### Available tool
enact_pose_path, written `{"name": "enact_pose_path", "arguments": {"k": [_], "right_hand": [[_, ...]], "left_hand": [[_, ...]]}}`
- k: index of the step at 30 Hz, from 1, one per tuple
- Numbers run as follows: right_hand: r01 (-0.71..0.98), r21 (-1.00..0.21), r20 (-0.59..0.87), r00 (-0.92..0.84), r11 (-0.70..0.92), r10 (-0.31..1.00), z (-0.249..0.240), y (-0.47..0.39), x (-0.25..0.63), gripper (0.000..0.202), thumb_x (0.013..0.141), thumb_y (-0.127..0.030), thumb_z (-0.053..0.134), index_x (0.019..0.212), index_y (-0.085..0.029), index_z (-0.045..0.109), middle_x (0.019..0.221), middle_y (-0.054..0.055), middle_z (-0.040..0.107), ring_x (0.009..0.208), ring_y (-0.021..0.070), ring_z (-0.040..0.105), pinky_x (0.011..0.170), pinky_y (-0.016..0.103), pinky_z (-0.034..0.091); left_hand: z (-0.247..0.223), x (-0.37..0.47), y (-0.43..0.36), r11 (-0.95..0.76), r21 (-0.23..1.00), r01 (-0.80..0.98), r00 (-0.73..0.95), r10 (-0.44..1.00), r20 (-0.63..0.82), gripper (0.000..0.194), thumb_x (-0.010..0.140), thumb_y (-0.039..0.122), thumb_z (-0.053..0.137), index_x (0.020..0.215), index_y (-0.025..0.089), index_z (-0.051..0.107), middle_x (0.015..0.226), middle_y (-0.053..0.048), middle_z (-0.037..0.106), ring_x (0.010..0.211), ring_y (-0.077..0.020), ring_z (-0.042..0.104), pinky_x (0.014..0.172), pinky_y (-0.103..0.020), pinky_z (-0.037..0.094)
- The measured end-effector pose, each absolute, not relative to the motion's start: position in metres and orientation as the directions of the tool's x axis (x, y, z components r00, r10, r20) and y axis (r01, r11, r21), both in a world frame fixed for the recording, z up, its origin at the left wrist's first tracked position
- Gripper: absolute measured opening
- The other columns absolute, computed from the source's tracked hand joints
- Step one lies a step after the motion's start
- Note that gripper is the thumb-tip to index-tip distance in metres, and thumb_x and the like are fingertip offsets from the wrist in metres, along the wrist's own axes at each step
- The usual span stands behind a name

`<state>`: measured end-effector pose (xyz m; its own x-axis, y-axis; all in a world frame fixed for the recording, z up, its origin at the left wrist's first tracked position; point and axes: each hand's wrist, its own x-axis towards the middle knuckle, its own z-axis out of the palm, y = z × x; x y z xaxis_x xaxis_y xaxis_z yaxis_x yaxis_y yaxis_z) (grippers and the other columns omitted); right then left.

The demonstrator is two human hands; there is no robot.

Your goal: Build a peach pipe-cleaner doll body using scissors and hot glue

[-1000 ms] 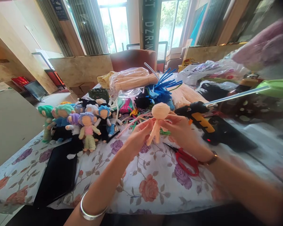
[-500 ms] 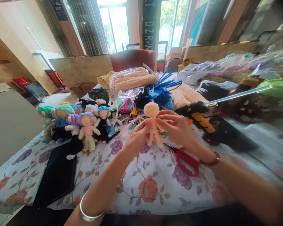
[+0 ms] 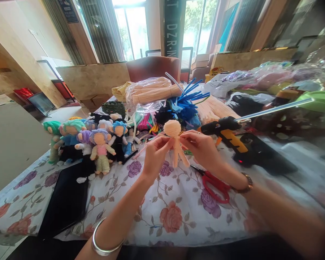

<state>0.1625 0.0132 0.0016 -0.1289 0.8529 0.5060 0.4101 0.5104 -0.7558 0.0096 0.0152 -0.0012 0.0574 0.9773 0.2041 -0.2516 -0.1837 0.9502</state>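
A bare, peach-coloured pipe-cleaner doll (image 3: pixel 176 146) is held upright between both hands above the table, its round head on top and two legs hanging down. My left hand (image 3: pixel 157 153) pinches it on the left side, at arm height. On the other side, the fingers of my right hand (image 3: pixel 202 148) are closed on its other arm. Fingertips cover most of both arms. Below my right hand, red-handled scissors (image 3: pixel 215 186) lie on the floral tablecloth (image 3: pixel 170 216).
Finished dolls with coloured hair (image 3: pixel 101 150) crowd the left, beside a black tablet-like slab (image 3: pixel 65 202). A glue gun (image 3: pixel 227 131) with a clear stick stands at right on a black base. Blue pipe cleaners (image 3: pixel 188 104) and wrapped peach bundles (image 3: pixel 154 92) are piled behind.
The doll has turned slightly and its legs have shifted a little to the right. My left hand has become more upright, and both hands now grip the doll's sides at arm level.
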Motion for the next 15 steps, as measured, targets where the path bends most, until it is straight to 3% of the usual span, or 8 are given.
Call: {"name": "enact_pose_path", "arguments": {"k": [3, 7, 12, 15], "right_hand": [[0.374, -0.781, 0.49, -0.13, 0.5, 0.862, 0.002, 0.0126, 0.1627, 0.018, 0.084, -0.031, 0.054, 0.08, -0.018, 0.065, 0.086, 0.005, 0.064, 0.071, 0.0136, 0.059, 0.062, 0.025, 0.05], [0.27, -0.867, 0.393, -0.149, 0.419, 0.908, 0.0069, 0.0091, 0.1602, 0.021, 0.081, -0.037, 0.057, 0.083, -0.018, 0.065, 0.071, 0.001, 0.062, 0.058, 0.0116, 0.055, 0.054, 0.024, 0.047], [0.195, -0.911, 0.34, -0.138, 0.362, 0.93, 0.0105, 0.0076, 0.1579, 0.031, 0.081, -0.046, 0.057, 0.084, -0.017, 0.066, 0.073, 0.002, 0.064, 0.063, 0.0123, 0.057, 0.057, 0.023, 0.046], [0.251, -0.903, 0.304, -0.199, 0.348, 0.932, 0.0073, 0.0088, 0.1579, 0.04, 0.085, -0.05, 0.048, 0.09, -0.015, 0.068, 0.069, 0.001, 0.062, 0.059, 0.0113, 0.054, 0.053, 0.022, 0.042]], "left_hand": [[0.0019, 0.0072, 0.0141, -0.121, 0.951, -0.284, 0.101, 0.983, 0.155, 0.022, 0.063, 0.033, 0.076, 0.06, 0.014, 0.066, 0.059, 0.002, 0.056, 0.056, -0.0068, 0.047, 0.06, -0.021, 0.039], [0.0039, 0.0053, 0.0136, -0.03, 0.929, -0.369, 0.179, 0.979, 0.102, 0.024, 0.058, 0.032, 0.079, 0.057, 0.014, 0.064, 0.057, 0.002, 0.057, 0.055, -0.0073, 0.049, 0.06, -0.021, 0.04], [0.0032, 0.0098, 0.014, -0.083, 0.913, -0.4, 0.091, 0.987, 0.13, 0.025, 0.06, 0.033, 0.078, 0.061, 0.015, 0.061, 0.054, 0.004, 0.053, 0.053, -0.0062, 0.046, 0.058, -0.021, 0.038], [0.0017, 0.0123, 0.0147, -0.146, 0.907, -0.394, 0.036, 0.984, 0.174, 0.025, 0.063, 0.034, 0.076, 0.068, 0.016, 0.06, 0.061, 0.003, 0.06, 0.06, -0.008, 0.052, 0.064, -0.022, 0.041]]}}
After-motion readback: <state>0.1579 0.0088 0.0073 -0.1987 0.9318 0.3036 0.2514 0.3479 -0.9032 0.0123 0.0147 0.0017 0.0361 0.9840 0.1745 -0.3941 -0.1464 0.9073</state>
